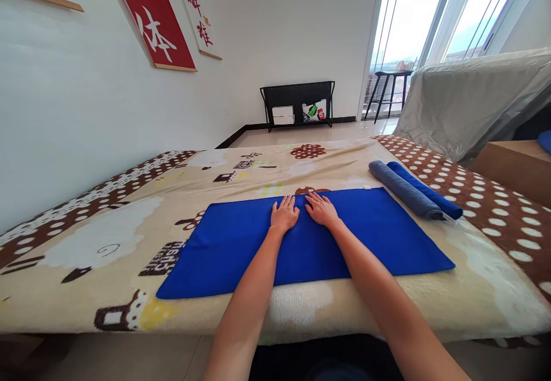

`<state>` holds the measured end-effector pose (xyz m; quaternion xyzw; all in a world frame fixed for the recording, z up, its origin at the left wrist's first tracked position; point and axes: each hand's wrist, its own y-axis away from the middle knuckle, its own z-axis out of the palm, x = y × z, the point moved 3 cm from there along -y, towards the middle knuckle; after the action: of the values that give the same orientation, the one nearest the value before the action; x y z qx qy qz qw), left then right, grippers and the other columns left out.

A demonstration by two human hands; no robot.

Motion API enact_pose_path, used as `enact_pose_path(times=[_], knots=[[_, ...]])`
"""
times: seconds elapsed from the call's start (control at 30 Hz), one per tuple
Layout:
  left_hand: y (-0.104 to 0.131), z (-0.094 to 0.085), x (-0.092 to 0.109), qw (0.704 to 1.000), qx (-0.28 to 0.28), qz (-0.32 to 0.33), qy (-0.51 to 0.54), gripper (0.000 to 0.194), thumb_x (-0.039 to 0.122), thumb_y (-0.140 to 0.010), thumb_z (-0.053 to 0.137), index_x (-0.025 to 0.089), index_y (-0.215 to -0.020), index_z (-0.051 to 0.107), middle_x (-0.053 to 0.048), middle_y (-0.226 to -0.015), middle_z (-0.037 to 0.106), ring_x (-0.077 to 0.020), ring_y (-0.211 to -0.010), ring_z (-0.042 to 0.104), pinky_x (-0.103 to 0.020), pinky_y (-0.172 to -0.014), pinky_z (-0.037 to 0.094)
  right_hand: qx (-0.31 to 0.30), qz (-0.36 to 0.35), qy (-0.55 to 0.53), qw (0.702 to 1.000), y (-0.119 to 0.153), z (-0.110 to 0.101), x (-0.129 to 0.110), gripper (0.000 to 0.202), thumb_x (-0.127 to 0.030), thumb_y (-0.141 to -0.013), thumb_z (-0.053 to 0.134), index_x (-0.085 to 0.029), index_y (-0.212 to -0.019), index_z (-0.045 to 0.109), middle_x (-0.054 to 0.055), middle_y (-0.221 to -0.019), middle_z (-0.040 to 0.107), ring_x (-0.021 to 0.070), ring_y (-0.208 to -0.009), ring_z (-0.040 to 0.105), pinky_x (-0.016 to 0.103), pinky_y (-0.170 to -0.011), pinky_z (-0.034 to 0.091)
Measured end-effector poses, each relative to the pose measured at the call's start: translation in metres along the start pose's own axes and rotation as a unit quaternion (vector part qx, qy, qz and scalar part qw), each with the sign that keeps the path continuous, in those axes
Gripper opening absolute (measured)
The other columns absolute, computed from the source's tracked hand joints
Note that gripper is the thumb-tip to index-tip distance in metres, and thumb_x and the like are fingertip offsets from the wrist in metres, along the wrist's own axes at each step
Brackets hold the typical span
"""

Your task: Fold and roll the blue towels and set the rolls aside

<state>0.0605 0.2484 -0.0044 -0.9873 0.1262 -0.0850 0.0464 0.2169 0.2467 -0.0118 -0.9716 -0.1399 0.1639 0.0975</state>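
A blue cloth (241,249) is spread out flat, its long side running left to right, on a cream patterned blanket (206,174). My left hand (284,213) lies palm down near the middle of the cloth's far edge, fingers stretched out. Just to its right, my right hand (322,209) rests flat in the same way, a small gap between the two. Neither hand holds anything. Beyond the cloth's right side lie two rolled cloths side by side, one grey-blue (404,190) and one bright blue (426,189).
Brown dotted borders (495,214) edge the blanket. A cardboard box (516,166) and a plastic-covered piece of furniture (469,100) stand at the right. Against the back wall is a black rack (297,95), with a black stool (390,85) by the window.
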Motion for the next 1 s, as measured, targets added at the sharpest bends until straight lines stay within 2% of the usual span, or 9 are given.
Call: enact_pose_path(times=[0.1, 0.2, 0.3, 0.47, 0.57, 0.67, 0.77, 0.83, 1.0], knots=[[0.001, -0.006, -0.028, 1.0, -0.004, -0.024, -0.004, 0.057, 0.04, -0.098, 0.027, 0.028, -0.154, 0.032, -0.003, -0.163, 0.025, -0.0212, -0.151, 0.02, -0.051, -0.122, 0.013, -0.015, -0.021, 0.001, 1.0, 0.007, -0.013, 0.033, 0.057, -0.054, -0.1, 0.039, -0.025, -0.149, 0.041, 0.009, -0.158, 0.033, 0.0247, -0.146, 0.032, 0.052, -0.121, 0.02], [0.005, -0.014, -0.059, 0.999, -0.011, -0.044, -0.012, 0.056, 0.042, -0.099, 0.026, 0.031, -0.154, 0.031, -0.001, -0.163, 0.024, -0.0204, -0.152, 0.02, -0.052, -0.122, 0.011, -0.033, -0.038, 0.009, 0.999, 0.018, -0.029, 0.071, 0.057, -0.051, -0.1, 0.042, -0.022, -0.149, 0.041, 0.01, -0.157, 0.036, 0.0249, -0.145, 0.033, 0.052, -0.121, 0.022], [0.015, -0.022, -0.094, 0.998, -0.018, -0.064, -0.022, 0.057, 0.047, -0.1, 0.024, 0.033, -0.155, 0.029, 0.001, -0.164, 0.022, -0.0207, -0.152, 0.018, -0.053, -0.122, 0.011, -0.033, -0.001, 0.031, 0.999, 0.034, -0.045, 0.117, 0.055, -0.048, -0.102, 0.032, -0.024, -0.151, 0.039, 0.006, -0.159, 0.034, 0.0195, -0.148, 0.028, 0.041, -0.123, 0.02], [0.035, -0.039, -0.152, 0.992, -0.021, -0.118, -0.038, 0.062, 0.055, -0.098, 0.021, 0.032, -0.156, 0.027, -0.001, -0.164, 0.02, -0.0227, -0.152, 0.017, -0.056, -0.121, 0.012, -0.025, 0.07, 0.063, 0.995, 0.065, -0.067, 0.185, 0.059, -0.047, -0.101, 0.028, -0.02, -0.153, 0.037, 0.005, -0.159, 0.032, 0.02, -0.149, 0.026, 0.041, -0.123, 0.02], [0.046, -0.05, -0.177, 0.988, -0.022, -0.143, -0.044, 0.066, 0.06, -0.097, 0.021, 0.031, -0.156, 0.027, -0.002, -0.164, 0.02, -0.0244, -0.152, 0.017, -0.057, -0.12, 0.014, -0.023, 0.099, 0.073, 0.992, 0.079, -0.076, 0.206, 0.061, -0.045, -0.1, 0.029, -0.015, -0.152, 0.037, 0.008, -0.159, 0.032, 0.0201, -0.149, 0.026, 0.04, -0.123, 0.021], [0.056, -0.06, -0.191, 0.984, -0.021, -0.171, -0.048, 0.067, 0.06, -0.097, 0.018, 0.029, -0.156, 0.027, -0.004, -0.165, 0.019, -0.0263, -0.152, 0.016, -0.058, -0.12, 0.015, -0.016, 0.123, 0.081, 0.989, 0.088, -0.083, 0.211, 0.06, -0.043, -0.099, 0.03, -0.012, -0.15, 0.039, 0.01, -0.158, 0.034, 0.0207, -0.149, 0.027, 0.039, -0.122, 0.023], [0.059, -0.065, -0.183, 0.98, -0.022, -0.19, -0.051, 0.067, 0.054, -0.098, 0.017, 0.023, -0.156, 0.028, -0.01, -0.164, 0.019, -0.0306, -0.152, 0.017, -0.063, -0.117, 0.017, 0.006, 0.151, 0.092, 0.984, 0.087, -0.087, 0.197, 0.057, -0.037, -0.099, 0.031, -0.008, -0.146, 0.044, 0.017, -0.154, 0.038, 0.0256, -0.148, 0.03, 0.046, -0.122, 0.021], [0.054, -0.064, -0.16, 0.983, -0.027, -0.173, -0.047, 0.064, 0.049, -0.099, 0.018, 0.021, -0.155, 0.03, -0.011, -0.164, 0.021, -0.0299, -0.152, 0.018, -0.063, -0.117, 0.018, 0.024, 0.155, 0.097, 0.983, 0.079, -0.085, 0.17, 0.055, -0.03, -0.099, 0.029, -0.004, -0.144, 0.046, 0.022, -0.153, 0.039, 0.0281, -0.148, 0.029, 0.05, -0.121, 0.017], [0.031, -0.038, -0.05, 0.998, -0.032, -0.055, -0.028, 0.059, 0.042, -0.101, 0.022, 0.022, -0.156, 0.026, -0.005, -0.164, 0.021, -0.0193, -0.152, 0.018, -0.048, -0.122, 0.019, 0.005, 0.045, 0.068, 0.997, 0.045, -0.043, 0.045, 0.05, -0.023, -0.097, 0.033, -0.009, -0.143, 0.049, 0.014, -0.153, 0.041, 0.0213, -0.146, 0.033, 0.037, -0.121, 0.021]])
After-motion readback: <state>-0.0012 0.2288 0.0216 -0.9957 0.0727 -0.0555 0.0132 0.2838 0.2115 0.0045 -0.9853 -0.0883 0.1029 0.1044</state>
